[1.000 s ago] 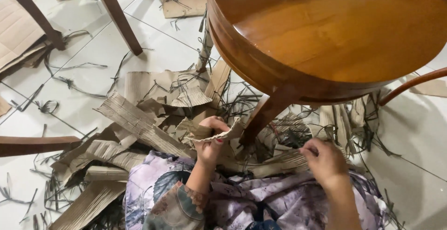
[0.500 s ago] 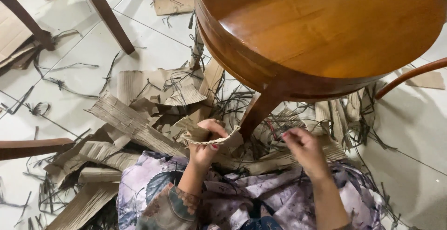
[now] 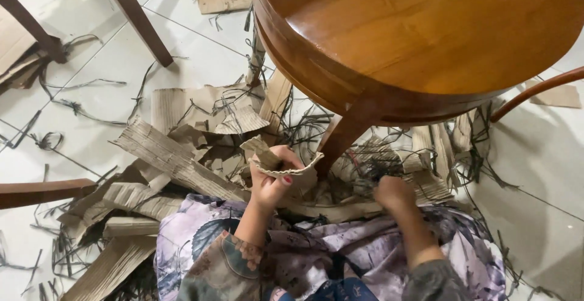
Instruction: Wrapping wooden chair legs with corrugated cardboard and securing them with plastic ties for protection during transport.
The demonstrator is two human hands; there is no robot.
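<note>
**Corrugated cardboard held at floor level beside round wooden table**

Corrugated cardboard is the dominant material in view. The left hand (image 3: 272, 179) is closed on a cardboard strip (image 3: 286, 168), a thin piece with a wavy exposed edge, gripped between thumb and fingers. The strip sits just in front of the person's lap, close to the table leg (image 3: 347, 133).

The right hand (image 3: 394, 192) is curled into a loose fist, knuckles toward the camera. It rests against a tangle of dark thin strands (image 3: 374, 170) at the foot of the table leg. Whether this hand grips any strands cannot be told, since the fingers are hidden. The two hands are apart, with the table leg's base between them.

A round wooden table (image 3: 438, 39) with a polished brown top fills the upper right of the view. Torn cardboard sheets (image 3: 176, 155) lie piled on the white tiled floor (image 3: 91, 106) to the left of the held strip, some flat, some folded with ribs showing. More dark strands are scattered across the tiles. Patterned fabric (image 3: 340, 252) in lilac and grey covers the person's lap beneath both forearms. A dark wooden chair leg (image 3: 137, 18) stands at upper left, well apart from the hands.
</note>
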